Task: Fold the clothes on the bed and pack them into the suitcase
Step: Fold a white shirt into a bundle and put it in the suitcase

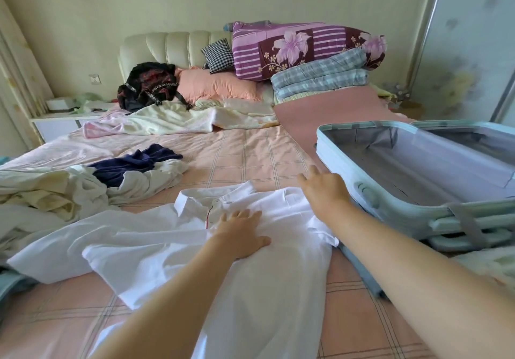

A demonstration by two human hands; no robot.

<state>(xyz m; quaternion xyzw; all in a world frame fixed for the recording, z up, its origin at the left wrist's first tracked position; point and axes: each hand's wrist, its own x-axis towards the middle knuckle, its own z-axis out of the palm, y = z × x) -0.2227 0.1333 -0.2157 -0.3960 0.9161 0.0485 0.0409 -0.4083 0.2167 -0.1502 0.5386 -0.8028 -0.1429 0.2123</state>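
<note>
A white collared shirt (167, 250) lies spread face up on a pink checked bed (237, 158), collar pointing toward the headboard. The person's left hand (239, 236) presses flat on the shirt's chest just below the collar, fingers straight and spread, grasping nothing. The right hand (323, 191) reaches palm down over the shirt's far shoulder, fingers extended and loose (whether it touches the cloth cannot be told), and it too holds nothing. The shirt sits under and between both hands, one short sleeve stretched out to the left.

Just beside the right hand, a pale blue suitcase (412, 213) lies open on the bed's right side, its grey lining showing and its near wall close to the shirt's edge. To the left of the shirt sits a rumpled pile of white and cream clothes (69, 191) with a navy garment (133, 163) on top. A black backpack (150, 85) rests against the headboard near the pillows.
</note>
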